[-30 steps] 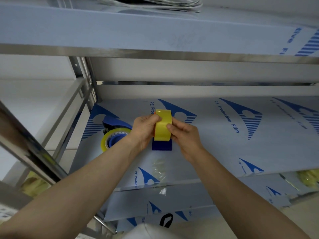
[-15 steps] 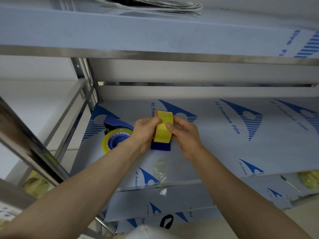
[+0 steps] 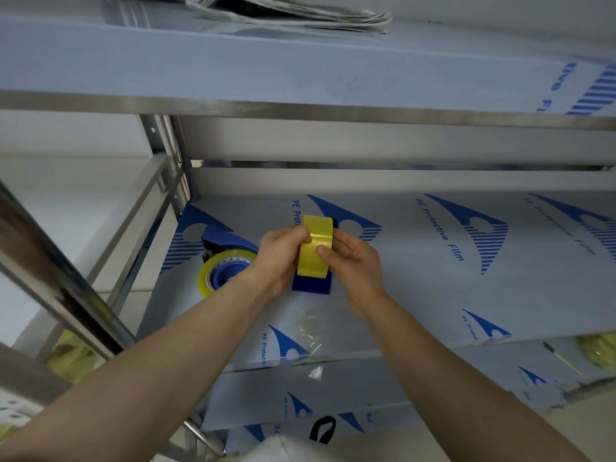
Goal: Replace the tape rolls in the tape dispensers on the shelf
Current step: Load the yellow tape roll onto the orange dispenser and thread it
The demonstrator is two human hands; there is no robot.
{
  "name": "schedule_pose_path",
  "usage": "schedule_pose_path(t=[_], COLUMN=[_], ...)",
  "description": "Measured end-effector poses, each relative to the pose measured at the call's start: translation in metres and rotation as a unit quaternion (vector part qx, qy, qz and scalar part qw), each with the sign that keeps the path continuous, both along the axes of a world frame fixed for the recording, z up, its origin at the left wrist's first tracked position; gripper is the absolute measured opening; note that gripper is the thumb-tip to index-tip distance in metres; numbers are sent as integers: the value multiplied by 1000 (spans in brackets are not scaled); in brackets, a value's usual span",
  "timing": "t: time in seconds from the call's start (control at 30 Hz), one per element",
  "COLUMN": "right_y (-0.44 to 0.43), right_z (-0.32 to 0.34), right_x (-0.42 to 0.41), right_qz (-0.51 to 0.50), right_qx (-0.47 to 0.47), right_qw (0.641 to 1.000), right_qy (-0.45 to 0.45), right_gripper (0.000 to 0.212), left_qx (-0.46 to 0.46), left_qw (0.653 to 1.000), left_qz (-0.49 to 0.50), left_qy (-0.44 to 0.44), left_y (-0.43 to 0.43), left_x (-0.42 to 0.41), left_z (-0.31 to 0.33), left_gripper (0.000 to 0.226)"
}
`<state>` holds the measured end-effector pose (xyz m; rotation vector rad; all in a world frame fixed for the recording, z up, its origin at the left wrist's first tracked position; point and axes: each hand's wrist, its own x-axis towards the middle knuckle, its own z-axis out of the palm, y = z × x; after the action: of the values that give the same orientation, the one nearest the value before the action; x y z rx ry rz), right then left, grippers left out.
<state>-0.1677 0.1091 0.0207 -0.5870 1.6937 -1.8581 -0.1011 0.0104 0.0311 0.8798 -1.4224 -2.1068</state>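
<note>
A yellow tape roll [image 3: 315,251] stands on edge in a blue tape dispenser [image 3: 312,284] on the middle shelf [image 3: 433,295]. My left hand [image 3: 283,255] grips the roll from the left, its thumb lying across the tape face. My right hand [image 3: 353,261] holds it from the right, thumb pressed on the face. Most of the dispenser is hidden behind the roll and my hands. To the left lies a second blue dispenser [image 3: 223,243] on its side with a yellowish roll [image 3: 216,273] on its hub.
A crumpled scrap of clear tape [image 3: 308,326] lies near the shelf's front edge. Steel uprights [image 3: 166,155] and a slanted rail [image 3: 50,271] stand at the left. The upper shelf [image 3: 300,71] overhangs with folded papers [image 3: 293,11]. Yellow items [image 3: 596,355] sit on the lower shelf, right.
Both hands and the roll stay in place on the dispenser. My left thumb has slid a little further over the tape face.
</note>
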Motion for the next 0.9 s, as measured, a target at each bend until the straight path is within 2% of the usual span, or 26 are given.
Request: schedule_pose_path(t=[0.1, 0.3, 0.43, 0.57, 0.63, 0.7, 0.73, 0.83, 0.9], right_y=[-1, 0, -2, -5, -8, -11, -13, -14, -15], right_z=[1, -1, -1, 3, 6, 8, 10, 16, 17], right_x=[-1, 3, 3, 3, 5, 6, 7, 7, 6], right_qz=[-5, -2, -24, -63, -82, -95, -101, -123, -116], right_qx=[3, 15, 15, 5, 9, 11, 9, -2, -12], right_qw=[1000, 999, 999, 998, 993, 986, 983, 975, 974], right_qy=[-8, 32, 16, -28, -80, -134, -152, -183, -197], right_gripper=[39, 39, 37, 23, 21, 20, 19, 19, 21], left_qx=[-5, 7, -13, -31, -38, -40, -41, -38, -34], left_qw=[1000, 1000, 999, 999, 998, 998, 997, 997, 997], left_qz=[-23, 0, -28, -40, -41, -42, -48, -49, -44], left_qy=[12, -2, 12, 17, 16, 28, 34, 47, 46], left_y=[-1, -3, -3, 0, 3, 6, 8, 11, 11], left_x=[1, 1, 1, 0, -1, -2, -2, -3, -3], left_z=[-2, -1, -2, -3, -4, -7, -8, -9, -8], left_gripper=[20, 13, 15, 14, 9, 32, 36, 29, 34])
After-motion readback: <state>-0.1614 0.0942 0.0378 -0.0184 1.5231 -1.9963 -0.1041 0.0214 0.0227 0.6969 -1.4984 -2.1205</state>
